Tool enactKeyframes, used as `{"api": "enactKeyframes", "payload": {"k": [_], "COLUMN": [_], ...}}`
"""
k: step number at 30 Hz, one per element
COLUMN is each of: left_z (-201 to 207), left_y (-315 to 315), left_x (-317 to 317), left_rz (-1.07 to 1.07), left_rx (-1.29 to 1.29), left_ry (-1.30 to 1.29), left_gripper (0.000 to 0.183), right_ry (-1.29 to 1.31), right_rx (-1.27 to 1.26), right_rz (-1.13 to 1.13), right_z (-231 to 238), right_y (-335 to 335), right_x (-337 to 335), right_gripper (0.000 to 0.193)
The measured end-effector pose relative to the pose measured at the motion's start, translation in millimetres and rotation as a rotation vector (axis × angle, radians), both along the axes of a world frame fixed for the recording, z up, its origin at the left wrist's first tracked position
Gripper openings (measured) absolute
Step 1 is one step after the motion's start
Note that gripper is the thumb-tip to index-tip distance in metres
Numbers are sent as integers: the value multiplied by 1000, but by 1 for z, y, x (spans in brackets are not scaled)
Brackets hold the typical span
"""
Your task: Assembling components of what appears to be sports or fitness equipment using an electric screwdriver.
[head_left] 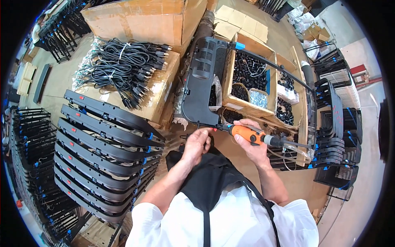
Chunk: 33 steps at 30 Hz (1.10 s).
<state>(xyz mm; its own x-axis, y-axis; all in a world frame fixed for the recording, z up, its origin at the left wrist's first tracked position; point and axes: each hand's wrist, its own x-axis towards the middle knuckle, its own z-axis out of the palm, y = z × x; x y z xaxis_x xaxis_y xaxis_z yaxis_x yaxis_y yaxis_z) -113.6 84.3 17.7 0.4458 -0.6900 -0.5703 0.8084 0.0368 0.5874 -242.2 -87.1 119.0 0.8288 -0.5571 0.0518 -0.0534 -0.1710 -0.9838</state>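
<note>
My right hand point(251, 142) is wrapped around an orange and black power screwdriver point(242, 132) that lies level, its nose pointing left. That nose meets the near edge of a black plastic housing point(197, 92) with vent slots, which has a long black bar along its far side. My left hand point(197, 145) is closed in a pinch just below the housing's near edge, left of the screwdriver's tip. What its fingertips hold, if anything, is too small to tell. A small red light spot shows between the fingertips and the tip.
Beyond the housing stands a wooden box point(251, 108) of small black parts and silver screws. Bundled black power cords point(119, 66) lie on a carton point(162, 92) at the left. Similar black housings point(103, 156) are stacked at my near left, with black frames point(333, 127) at right.
</note>
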Motion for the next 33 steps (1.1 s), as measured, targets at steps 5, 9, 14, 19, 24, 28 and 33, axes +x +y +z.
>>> {"api": "enactKeyframes", "payload": {"k": [5, 9, 14, 19, 24, 28, 33], "left_z": [-3, 3, 15, 3, 5, -10, -25], "left_y": [-20, -44, -48, -46, -47, -39, -6], "left_x": [42, 62, 69, 72, 72, 72, 60], "left_rz": [-116, -217, -635, -606, -604, -371, 102], "left_rx": [131, 329, 573, 546, 532, 457, 191], "left_ry": [-763, -1392, -1567, -1561, -1525, -1324, -347], "left_gripper": [28, 29, 32, 32, 31, 30, 27], "right_ry": [27, 63, 120, 74, 206, 208, 208], "right_rx": [16, 23, 19, -106, -205, -336, -267], "right_rz": [28, 63, 101, 187, 253, 322, 339], "right_z": [-2, -7, -11, -14, -5, -7, -14], "right_y": [-8, -13, -15, -15, -16, -15, -21], "right_x": [10, 15, 22, 33, 45, 53, 52], "right_gripper": [50, 49, 49, 42, 40, 38, 38]}}
